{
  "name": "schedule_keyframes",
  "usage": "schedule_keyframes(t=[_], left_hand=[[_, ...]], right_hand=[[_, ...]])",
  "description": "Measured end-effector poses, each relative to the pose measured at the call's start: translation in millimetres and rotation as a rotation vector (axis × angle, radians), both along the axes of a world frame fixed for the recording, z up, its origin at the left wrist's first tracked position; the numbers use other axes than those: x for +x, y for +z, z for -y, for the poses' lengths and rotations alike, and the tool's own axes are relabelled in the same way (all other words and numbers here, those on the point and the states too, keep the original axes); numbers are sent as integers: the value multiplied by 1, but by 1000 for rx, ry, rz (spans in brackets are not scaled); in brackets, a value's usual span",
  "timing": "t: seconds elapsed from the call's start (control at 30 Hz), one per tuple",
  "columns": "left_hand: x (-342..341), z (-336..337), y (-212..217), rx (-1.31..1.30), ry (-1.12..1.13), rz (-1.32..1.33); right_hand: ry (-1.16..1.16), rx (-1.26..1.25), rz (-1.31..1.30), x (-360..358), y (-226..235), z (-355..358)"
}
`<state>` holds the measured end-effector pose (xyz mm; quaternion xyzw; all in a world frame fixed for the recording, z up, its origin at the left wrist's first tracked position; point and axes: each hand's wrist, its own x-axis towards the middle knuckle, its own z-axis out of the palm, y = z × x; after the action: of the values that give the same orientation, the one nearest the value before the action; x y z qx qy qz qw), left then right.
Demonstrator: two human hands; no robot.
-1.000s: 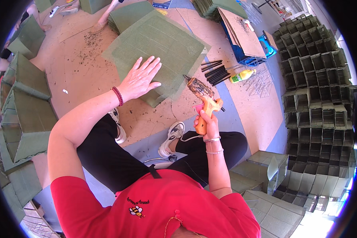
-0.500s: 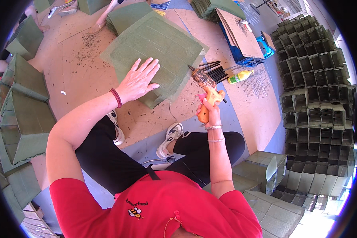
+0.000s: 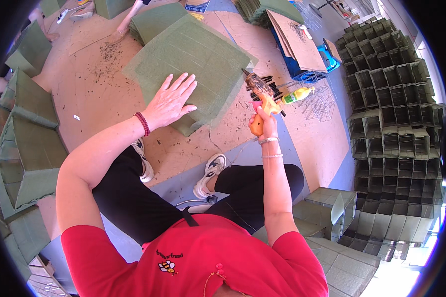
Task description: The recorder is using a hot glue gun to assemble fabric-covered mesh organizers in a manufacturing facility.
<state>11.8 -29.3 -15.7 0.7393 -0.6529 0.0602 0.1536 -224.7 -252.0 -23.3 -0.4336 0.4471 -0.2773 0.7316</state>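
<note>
Honestly, the risky bit was how close your left hand [image 3: 171, 101] sat to where that glue gun [image 3: 260, 95] was pointing. You had the left hand spread flat, fingers wide, pressing down on the green felt-covered panel [image 3: 193, 54] lying on the plywood floor [image 3: 94, 94] right in front of your knees. Your right hand [image 3: 264, 127] was wrapped tight round the orange handle of the glue gun, nozzle aimed up at the panel's right edge, just beside it; I couldn't tell if the tip was actually touching.

What could have gone wrong, in my view:
- hot glue stringing or dripping onto the felt face instead of the seam, since the nozzle was crusted with old glue
- the panel sliding, because you only pinned it at the near corner, and that folded corner looked ready to spring back up
- burnt fingertips if you pressed the seam with the left hand too soon
- your sneaker [image 3: 210, 173] or the gun's cord snagging, as you were sitting cross-legged very near the work

Also the bundle of black glue sticks [image 3: 267, 91] and the yellow bottle [image 3: 298, 94] lay just behind the gun, so a careless swing might have scattered them
</note>
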Motion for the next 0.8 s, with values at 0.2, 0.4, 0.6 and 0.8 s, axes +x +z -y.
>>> schedule_keyframes(t=[0.2,0.4,0.6,0.8], left_hand=[[-1,0,1,3,1,-5],[-1,2,-2,-8,5,-4],[-1,2,0,-3,12,3],[-1,2,2,7,16,1]], right_hand=[[-13,15,-3,13,-4,28],[-11,-6,-9,25,-9,48],[21,30,36,33,-12,55],[21,62,58,30,-9,50]])
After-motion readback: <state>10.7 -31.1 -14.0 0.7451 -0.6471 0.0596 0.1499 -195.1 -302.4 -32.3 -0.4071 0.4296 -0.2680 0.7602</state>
